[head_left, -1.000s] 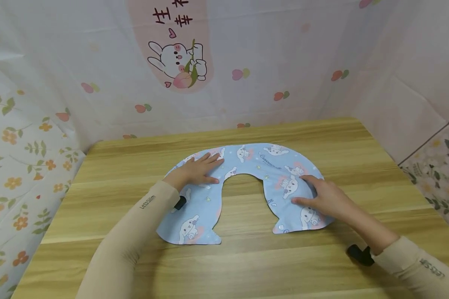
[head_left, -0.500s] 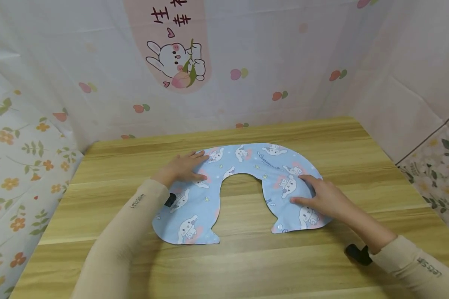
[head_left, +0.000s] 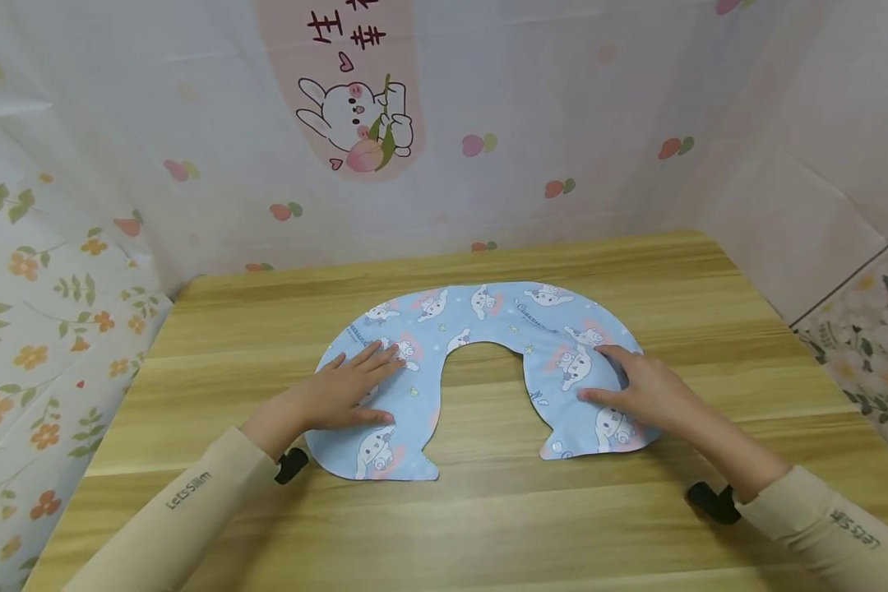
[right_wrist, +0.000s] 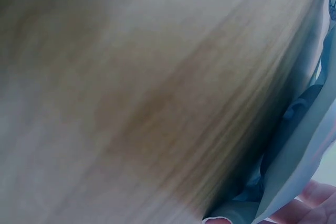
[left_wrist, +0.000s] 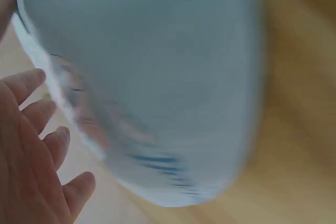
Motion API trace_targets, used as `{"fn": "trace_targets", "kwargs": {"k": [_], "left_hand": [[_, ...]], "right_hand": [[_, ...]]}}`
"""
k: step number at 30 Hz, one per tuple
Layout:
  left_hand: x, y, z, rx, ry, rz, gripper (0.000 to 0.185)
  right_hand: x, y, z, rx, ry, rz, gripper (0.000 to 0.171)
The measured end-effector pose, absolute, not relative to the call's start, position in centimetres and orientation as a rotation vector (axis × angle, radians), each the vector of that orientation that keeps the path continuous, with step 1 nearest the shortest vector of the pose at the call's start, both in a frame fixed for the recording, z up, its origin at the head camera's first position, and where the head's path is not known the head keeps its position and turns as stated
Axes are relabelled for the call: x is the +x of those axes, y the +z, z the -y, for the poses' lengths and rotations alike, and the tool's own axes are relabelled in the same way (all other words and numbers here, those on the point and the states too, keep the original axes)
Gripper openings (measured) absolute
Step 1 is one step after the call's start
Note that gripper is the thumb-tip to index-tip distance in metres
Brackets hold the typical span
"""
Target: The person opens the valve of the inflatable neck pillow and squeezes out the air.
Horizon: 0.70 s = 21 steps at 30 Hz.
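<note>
A wooden table [head_left: 636, 271] fills the lower frame; a pale printed sheet [head_left: 548, 99] with a rabbit [head_left: 355, 123] hangs behind.

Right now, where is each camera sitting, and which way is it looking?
Head: on the person's head, looking forward and down at the blue U-shaped cloth on the wooden table; left hand, right hand and sleeves show.
Left wrist: beside the left hand, facing the blurred cloth; fingers show.
Right wrist: low, facing table and cloth edge; a sliver of hand shows.
All share the cloth.
</note>
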<state>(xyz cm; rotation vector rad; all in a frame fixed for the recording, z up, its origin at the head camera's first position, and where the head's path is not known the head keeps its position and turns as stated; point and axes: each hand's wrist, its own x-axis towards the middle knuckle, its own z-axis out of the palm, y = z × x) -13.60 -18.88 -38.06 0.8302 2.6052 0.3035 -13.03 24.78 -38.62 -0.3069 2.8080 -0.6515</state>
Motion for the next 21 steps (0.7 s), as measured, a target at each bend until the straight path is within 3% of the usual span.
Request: {"fn": "trace_targets", "kwargs": {"k": [7,21], "left_hand": [[-13.4,-39.9,19.9,0.793,0.232,-2.560,0.106],[-13.9,-39.8,20.8,0.553,0.193,-2.507,0.119]], "right_hand": [[-13.0,-38.6,-24.8,-0.307,-0.643,-2.813,0.094],[-13.0,-38.6,-24.7,-0.320,-0.659,-2.816,0.093]]}}
